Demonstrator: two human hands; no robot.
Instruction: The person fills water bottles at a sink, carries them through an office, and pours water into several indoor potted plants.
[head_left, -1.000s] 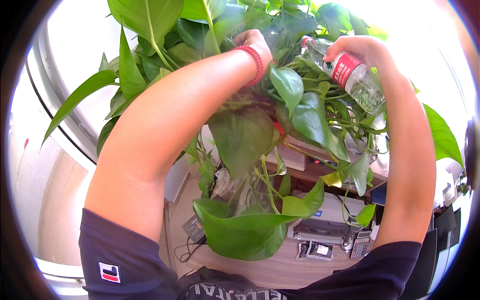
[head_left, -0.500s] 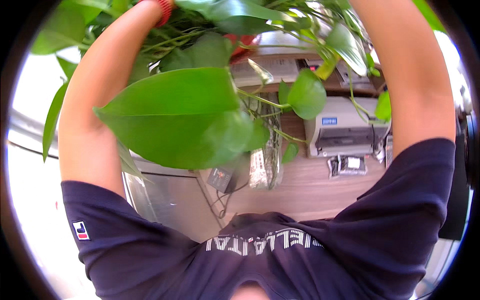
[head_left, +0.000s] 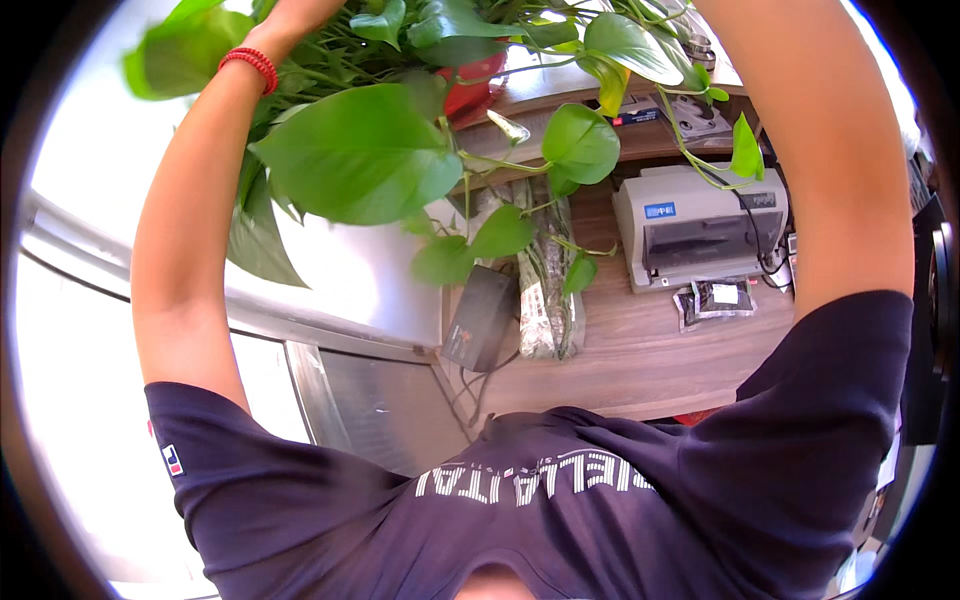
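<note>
Trailing plant: just beside the left hand, its stems spreading rightward; the broadest leaf hangs below and to the right of that hand.
Left hand: cut by the upper edge, fingers out of sight; whether they are apart, together or clamped on a stem, I cannot tell.
Red bracelet: round the wrist, just below that hand; best kept from snagging leaf stalks.
Reach among leaves: I'd go slowly, slipping between stems rather than pressing through, so none is bent.
Red pot: right of the left hand, partly behind leaves; tugging the vines could shift it, I judge.
Right hand: beyond the upper edge, grip unseen; its forearm shows well right of the left hand.
Dark box and wrapped bundle: well below the left hand.
Grey printer: farther right; dangling vine ends hang near it, so sweep gently.
</note>
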